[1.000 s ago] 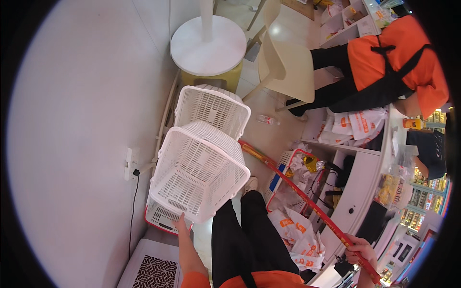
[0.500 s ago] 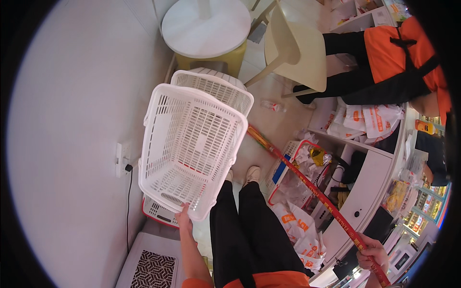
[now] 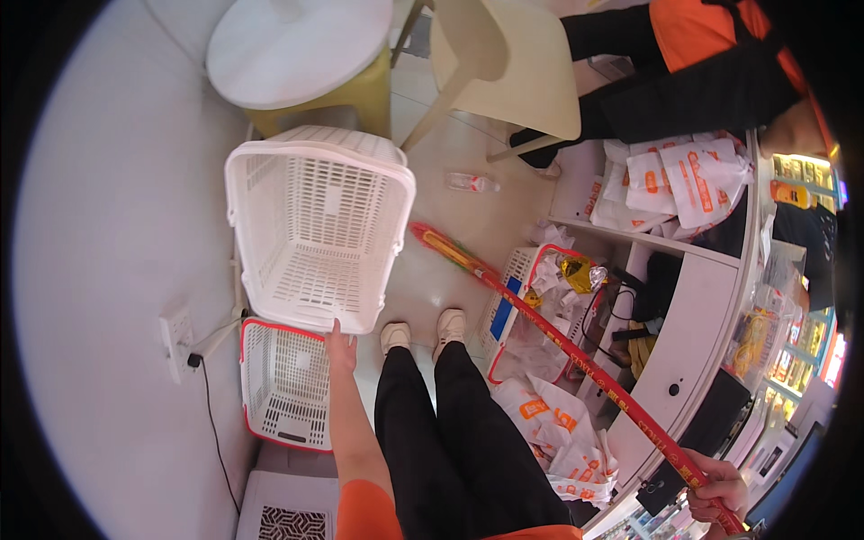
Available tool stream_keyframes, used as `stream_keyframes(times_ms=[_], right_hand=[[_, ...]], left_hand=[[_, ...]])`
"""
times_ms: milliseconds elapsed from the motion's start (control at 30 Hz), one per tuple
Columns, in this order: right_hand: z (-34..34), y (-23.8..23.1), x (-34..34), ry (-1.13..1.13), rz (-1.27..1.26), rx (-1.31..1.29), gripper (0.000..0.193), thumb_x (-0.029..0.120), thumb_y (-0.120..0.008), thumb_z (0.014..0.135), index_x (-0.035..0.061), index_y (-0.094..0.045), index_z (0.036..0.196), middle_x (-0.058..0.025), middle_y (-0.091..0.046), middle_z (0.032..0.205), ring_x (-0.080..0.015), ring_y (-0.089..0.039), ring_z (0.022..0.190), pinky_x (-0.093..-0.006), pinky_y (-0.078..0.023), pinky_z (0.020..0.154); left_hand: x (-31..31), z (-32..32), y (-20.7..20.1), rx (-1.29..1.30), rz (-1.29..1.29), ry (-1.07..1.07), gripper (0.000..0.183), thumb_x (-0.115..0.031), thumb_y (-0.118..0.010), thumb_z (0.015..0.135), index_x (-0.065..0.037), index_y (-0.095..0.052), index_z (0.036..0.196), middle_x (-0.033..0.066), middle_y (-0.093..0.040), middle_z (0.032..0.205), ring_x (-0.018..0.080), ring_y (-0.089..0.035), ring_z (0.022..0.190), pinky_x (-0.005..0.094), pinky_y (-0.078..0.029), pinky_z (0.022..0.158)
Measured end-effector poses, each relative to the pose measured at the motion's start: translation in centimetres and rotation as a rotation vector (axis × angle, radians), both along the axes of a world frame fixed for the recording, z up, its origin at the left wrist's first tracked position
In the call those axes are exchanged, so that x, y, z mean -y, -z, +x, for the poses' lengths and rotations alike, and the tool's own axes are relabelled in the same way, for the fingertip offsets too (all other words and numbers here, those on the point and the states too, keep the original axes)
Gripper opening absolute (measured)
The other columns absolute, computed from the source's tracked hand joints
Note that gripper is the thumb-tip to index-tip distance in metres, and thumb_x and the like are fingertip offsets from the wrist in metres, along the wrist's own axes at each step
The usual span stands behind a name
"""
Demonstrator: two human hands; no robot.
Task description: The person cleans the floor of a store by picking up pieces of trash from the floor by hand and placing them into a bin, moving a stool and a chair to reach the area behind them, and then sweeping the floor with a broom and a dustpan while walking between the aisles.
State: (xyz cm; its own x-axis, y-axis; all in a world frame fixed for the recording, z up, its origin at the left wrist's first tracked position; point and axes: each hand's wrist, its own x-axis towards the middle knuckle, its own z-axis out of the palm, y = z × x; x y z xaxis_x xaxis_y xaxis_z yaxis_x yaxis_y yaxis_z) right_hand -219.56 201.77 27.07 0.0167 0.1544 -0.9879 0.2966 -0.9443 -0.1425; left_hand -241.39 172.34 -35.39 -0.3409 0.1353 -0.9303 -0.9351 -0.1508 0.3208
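Note:
My left hand [image 3: 340,349] grips the near rim of a white plastic shopping basket [image 3: 333,193], a finger showing on top of the rim. The basket is tipped so that its inside faces me, and looks nested with others behind it. Nearer, by the wall, another white basket with a red rim [image 3: 286,382] also has its inside toward me. At the lower right my right hand [image 3: 717,490] is wrapped round a long red pole [image 3: 576,351] with gold print. Clear wrapping covers the pole's far end, which reaches the floor between the baskets.
A red-rimmed basket of crumpled waste [image 3: 549,306] and white plastic bags [image 3: 562,441] stand by the counter [image 3: 679,360] at right. A bottle [image 3: 472,183] lies on the floor. Beyond are a round table [image 3: 297,49], a cream chair [image 3: 513,81] and a co-worker [image 3: 684,99]. Wall socket [image 3: 177,337] at left.
The white basket has moved away and settled lower, uncovering the red-rimmed basket nearer me. My left arm has stretched forward with it. The right hand still holds the pole.

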Motion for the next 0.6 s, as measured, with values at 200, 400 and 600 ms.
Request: stream_keyframes(times_ms=[200,400,600], right_hand=[[1.8,-0.3,-1.0,0.107,0.034,0.043,0.072,-0.011,-0.038,0.059,-0.01,-0.019,0.128,-0.0075,-0.034,0.047,-0.0097,-0.028,0.032,-0.0218,-0.021,0.032],[3.0,-0.3,-1.8,0.182,0.024,0.049,0.071,-0.014,-0.038,0.058,-0.0117,-0.02,0.127,-0.0104,-0.036,0.047,-0.011,-0.031,0.032,-0.0224,-0.023,0.033],[4.9,-0.3,-2.1,0.204,0.051,0.1,0.071,-0.013,-0.041,0.056,-0.0135,-0.024,0.125,-0.0104,-0.039,0.046,-0.0108,-0.034,0.032,-0.0217,-0.024,0.032]], left_hand=[[1.8,0.7,2.5,0.054,-0.164,0.128,0.027,-0.015,-0.052,0.084,-0.008,-0.045,0.109,0.0062,-0.052,0.093,0.0127,-0.051,0.082,0.0272,-0.043,0.071],[-1.2,1.5,-1.3,0.092,-0.229,0.139,0.023,-0.018,-0.059,0.076,-0.011,-0.052,0.097,-0.0008,-0.052,0.077,0.0083,-0.041,0.055,0.0203,-0.031,0.043],[-2.5,1.8,-1.0,0.07,-0.402,0.354,0.05,-0.039,-0.056,0.075,-0.006,-0.043,0.11,0.0059,-0.051,0.1,0.0165,-0.047,0.076,0.0309,-0.039,0.061]])
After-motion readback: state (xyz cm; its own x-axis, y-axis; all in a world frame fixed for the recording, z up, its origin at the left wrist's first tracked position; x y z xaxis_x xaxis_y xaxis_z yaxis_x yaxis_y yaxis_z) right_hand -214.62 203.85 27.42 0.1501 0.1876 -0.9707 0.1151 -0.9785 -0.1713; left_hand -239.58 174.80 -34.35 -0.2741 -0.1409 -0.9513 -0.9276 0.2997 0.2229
